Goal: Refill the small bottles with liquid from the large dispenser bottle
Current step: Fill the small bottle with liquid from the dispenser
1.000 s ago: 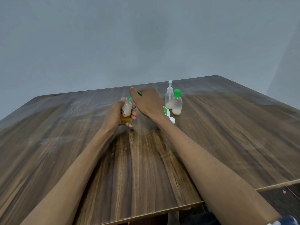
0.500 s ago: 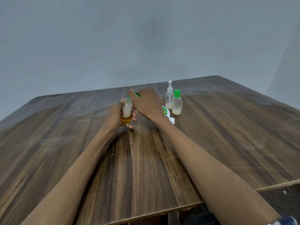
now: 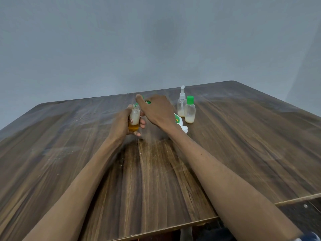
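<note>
Dark wood-grain desk w/ grey wall behind. Left hand grips a small clear glass bottle upright, just above the desk near centre; fingers curled round its body. Bottle has amber liquid at the bottom, cloudy whitish layer above, small red-and-white label on the side, neck open at the top. Right hand sits at approx 2 o'clock from that bottle, right beside it, fingers curled and pinching a small green cap just over the bottle mouth; only bits of green show between the fingers, so exact hold on it is hard to make out.

Under the right wrist, at 3 o'clock from the held bottle, lies a large white dispenser bottle w/ green label on its side, its white flip cap toward the near edge, mostly hidden by the hand. Further at 2 o'clock stand two more small bottles, touching or nearly so: a clear pump-top bottle w/ a little pale liquid, and in front of it a clear green-capped bottle, also pale liquid low down. Both upright.
</note>
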